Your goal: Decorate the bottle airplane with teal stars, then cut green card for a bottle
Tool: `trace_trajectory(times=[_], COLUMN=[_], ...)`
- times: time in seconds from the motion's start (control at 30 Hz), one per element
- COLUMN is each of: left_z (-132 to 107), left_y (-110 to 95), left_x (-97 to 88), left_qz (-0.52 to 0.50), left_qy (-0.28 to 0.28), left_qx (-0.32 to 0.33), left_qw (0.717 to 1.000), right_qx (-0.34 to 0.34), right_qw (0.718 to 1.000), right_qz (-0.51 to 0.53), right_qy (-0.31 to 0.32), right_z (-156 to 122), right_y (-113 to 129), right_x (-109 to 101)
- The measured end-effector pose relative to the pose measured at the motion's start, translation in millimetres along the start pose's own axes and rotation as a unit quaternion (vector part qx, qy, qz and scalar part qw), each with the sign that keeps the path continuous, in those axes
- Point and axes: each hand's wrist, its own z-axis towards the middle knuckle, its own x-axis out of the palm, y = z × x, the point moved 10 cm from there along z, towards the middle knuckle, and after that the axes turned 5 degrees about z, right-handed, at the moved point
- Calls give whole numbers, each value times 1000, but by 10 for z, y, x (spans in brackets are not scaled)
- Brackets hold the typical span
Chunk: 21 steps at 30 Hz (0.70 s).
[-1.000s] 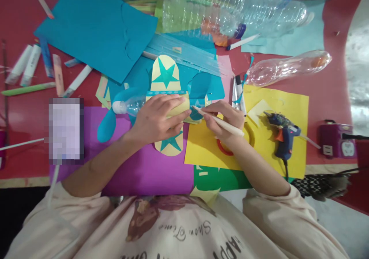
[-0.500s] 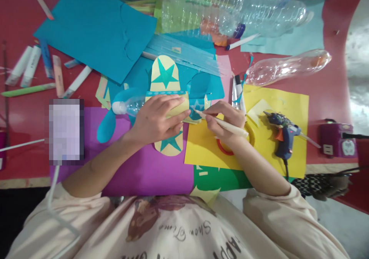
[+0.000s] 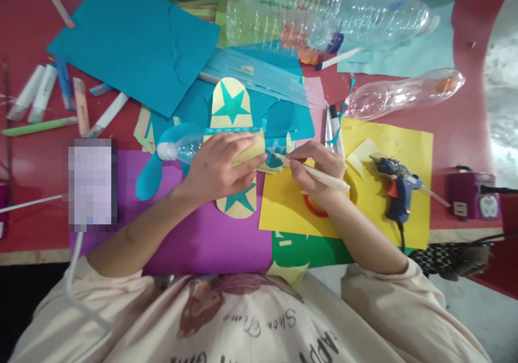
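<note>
A model airplane made from a plastic bottle [image 3: 190, 149] lies sideways before me. It has cream paper wings [image 3: 232, 104] with teal stars, a blue paper propeller [image 3: 149, 182] by the white cap, and a blue tail [image 3: 279, 119]. My left hand [image 3: 222, 166] lies over the cream-wrapped middle, fingers curved round it, gripping it. Between the fingers of my right hand [image 3: 318, 169] is a white marker [image 3: 319, 177]. Its tip meets the blue tail end, close to a small pale star; whether it leaves ink there is too small to tell.
On yellow paper [image 3: 388, 136] at the right rests a blue glue gun [image 3: 400, 193]. Scissors with a yellow and red handle [image 3: 353, 187] lie partly under my right hand. Plastic bottles [image 3: 283, 23] line the back. Markers [image 3: 42, 93] and a pixelated device [image 3: 91, 185] are on the left.
</note>
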Motion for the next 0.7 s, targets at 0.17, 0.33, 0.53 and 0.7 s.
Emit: trace_trajectory(times=[0.17, 0.33, 0.53, 0.7], left_z=[8, 7, 45, 38], left_y=[9, 3, -83, -65], left_x=[-16, 41, -95, -74], left_qz=[-9, 23, 54, 46], left_qy=[-7, 25, -36, -29], left_qx=[-8, -2, 38, 30], left_qw=[1000, 999, 997, 998], right_qx=[-3, 1, 8, 2], right_qw=[1000, 1000, 999, 1000], right_qz=[-3, 7, -8, -7], right_qy=[-18, -3, -31, -5], right_z=[-5, -8, -8, 6], right_y=[-9, -13, -40, -4], right_x=[-28, -1, -46, -19])
